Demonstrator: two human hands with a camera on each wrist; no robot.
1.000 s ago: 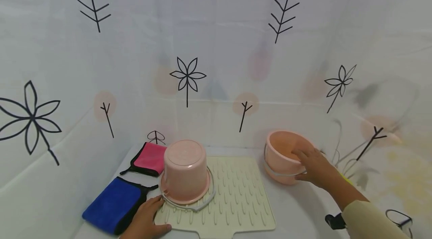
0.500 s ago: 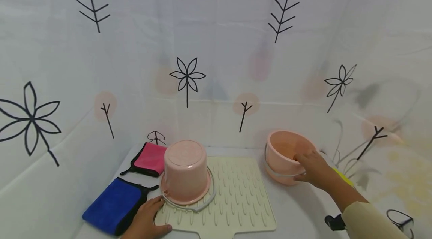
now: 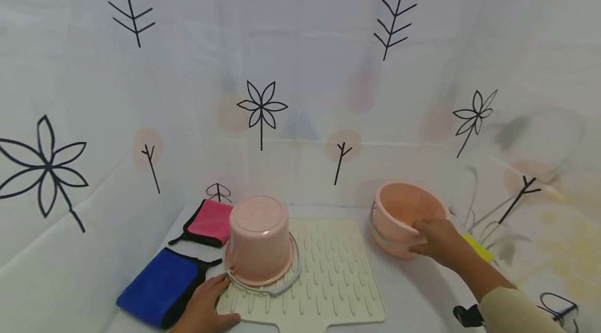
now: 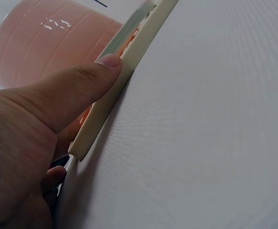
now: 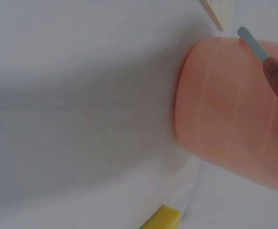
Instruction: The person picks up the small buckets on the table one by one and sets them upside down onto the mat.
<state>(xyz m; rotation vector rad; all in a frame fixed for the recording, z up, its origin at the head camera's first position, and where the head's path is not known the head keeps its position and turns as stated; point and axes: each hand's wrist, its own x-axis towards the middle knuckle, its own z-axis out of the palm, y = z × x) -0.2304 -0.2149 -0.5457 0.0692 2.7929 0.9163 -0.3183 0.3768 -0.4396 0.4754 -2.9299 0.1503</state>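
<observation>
R hand (image 3: 441,243) grips mouth-up bucket (image 3: 391,227) by one side, cd tip if yanked; L hand (image 3: 204,306) loose at mat (image 3: 338,270) corner.

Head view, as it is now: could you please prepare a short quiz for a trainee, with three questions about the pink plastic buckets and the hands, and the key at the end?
1. True or false: the glossy pink plastic bucket on the ridged cream board stands upside down.
2. Choose one. The right hand grips:
a) the blue fabric cloth with black edging
b) the rim of the upright pink plastic bucket
c) the ridged cream board
3. Short answer: which hand touches the board's near-left corner?

Key: 1. True. 2. b. 3. The left hand.
</observation>
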